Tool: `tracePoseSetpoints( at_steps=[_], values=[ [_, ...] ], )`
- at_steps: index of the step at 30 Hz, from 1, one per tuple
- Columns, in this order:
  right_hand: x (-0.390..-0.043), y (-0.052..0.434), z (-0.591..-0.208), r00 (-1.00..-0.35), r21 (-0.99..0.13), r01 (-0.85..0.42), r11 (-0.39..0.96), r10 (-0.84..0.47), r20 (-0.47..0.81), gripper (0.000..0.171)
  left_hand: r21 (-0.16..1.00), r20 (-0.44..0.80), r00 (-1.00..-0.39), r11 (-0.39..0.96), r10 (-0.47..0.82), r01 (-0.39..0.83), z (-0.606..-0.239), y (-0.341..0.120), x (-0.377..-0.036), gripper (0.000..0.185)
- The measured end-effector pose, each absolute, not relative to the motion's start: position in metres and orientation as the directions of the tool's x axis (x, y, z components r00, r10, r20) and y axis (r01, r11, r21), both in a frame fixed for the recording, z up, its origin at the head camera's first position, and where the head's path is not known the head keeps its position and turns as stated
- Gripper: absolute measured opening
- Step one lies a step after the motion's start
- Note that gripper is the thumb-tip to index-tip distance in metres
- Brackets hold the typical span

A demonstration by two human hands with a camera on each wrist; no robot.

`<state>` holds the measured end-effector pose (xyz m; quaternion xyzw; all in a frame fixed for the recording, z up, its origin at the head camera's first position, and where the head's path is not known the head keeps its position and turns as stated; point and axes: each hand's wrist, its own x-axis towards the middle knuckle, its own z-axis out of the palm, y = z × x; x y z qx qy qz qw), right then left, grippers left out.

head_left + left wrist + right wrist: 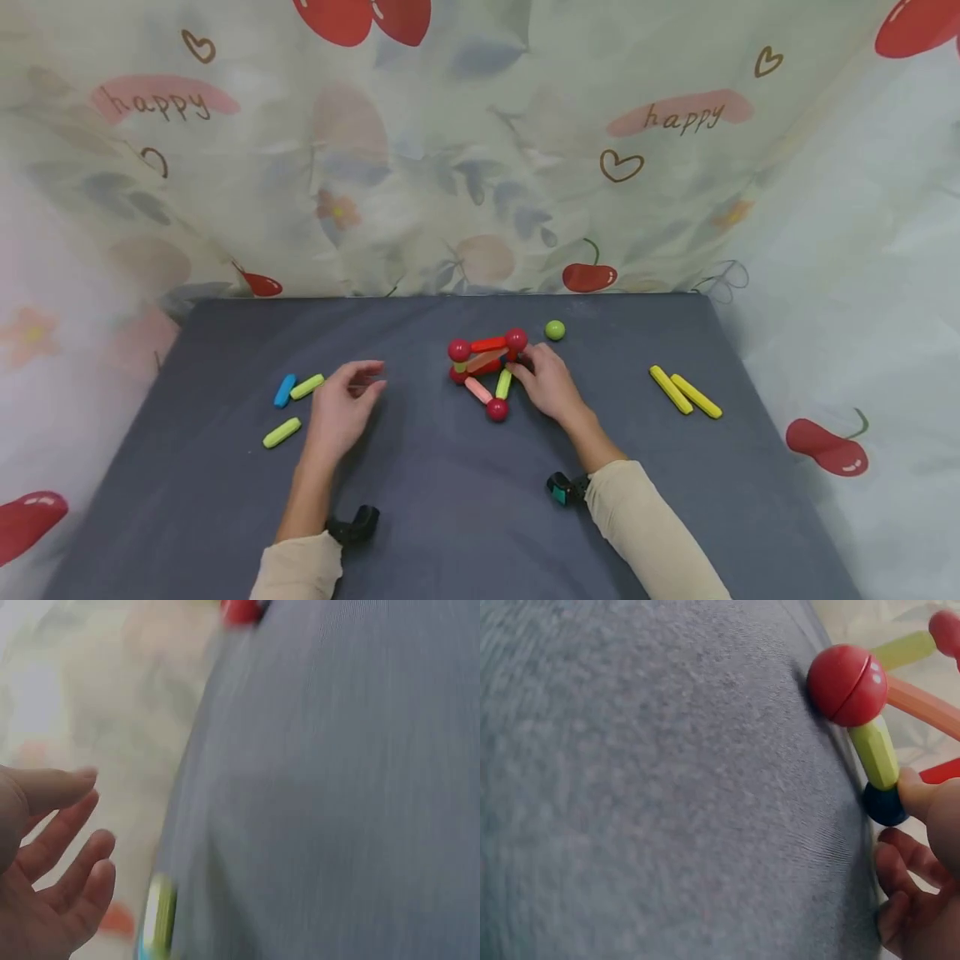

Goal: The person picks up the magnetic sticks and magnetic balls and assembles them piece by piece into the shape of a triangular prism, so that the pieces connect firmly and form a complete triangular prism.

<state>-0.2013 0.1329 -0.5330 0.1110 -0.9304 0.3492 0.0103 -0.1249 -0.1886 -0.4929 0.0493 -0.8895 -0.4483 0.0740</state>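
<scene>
At frame centre, the right hand (pixel 550 385) touches a small structure of coloured plastic rods and red balls (pixel 487 367), fingertips pinching its dark blue ball (pixel 885 805). The left hand (pixel 341 408), empty and relaxed, hovers lower left.

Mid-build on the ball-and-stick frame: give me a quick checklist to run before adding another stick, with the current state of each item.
1. Right hand steadies the frame: ok, fingers touch its right side.
2. Left hand free: ok, open, holding nothing.
3. Spare sticks near the left hand: ok, blue stick and green stick.
4. Spare ball: ok, green ball lies behind the frame.
5. Dark ball seated on its stick: cannot tell.
</scene>
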Motion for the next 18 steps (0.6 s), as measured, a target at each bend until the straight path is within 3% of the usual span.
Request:
tracePoseSetpoints(
  at_steps=[5, 10, 14, 18],
  values=[
    [-0.208, 0.131, -0.530, -0.977, -0.631, -0.211, 0.746, -0.174, 0.121, 0.024, 0.747, 0.042, -0.942, 0.637, -0.332, -0.191, -0.494, -0.261, -0.092, 0.040],
    [-0.214, 0.127, -0.533, -0.982, -0.637, -0.187, 0.748, -0.138, 0.126, 0.027, 0.666, -0.071, -0.912, 0.662, -0.404, -0.345, -0.507, -0.298, -0.070, 0.048],
    [-0.217, 0.124, -0.534, -0.986, -0.639, -0.165, 0.752, -0.127, 0.105, 0.031, 0.610, -0.110, -0.904, 0.690, -0.413, -0.389, -0.514, -0.304, -0.066, 0.044],
    [-0.218, 0.122, -0.535, -0.987, -0.640, -0.163, 0.751, -0.127, 0.102, 0.032, 0.607, -0.094, -0.930, 0.720, -0.356, -0.337, -0.504, -0.290, -0.071, 0.041]
  ],
)
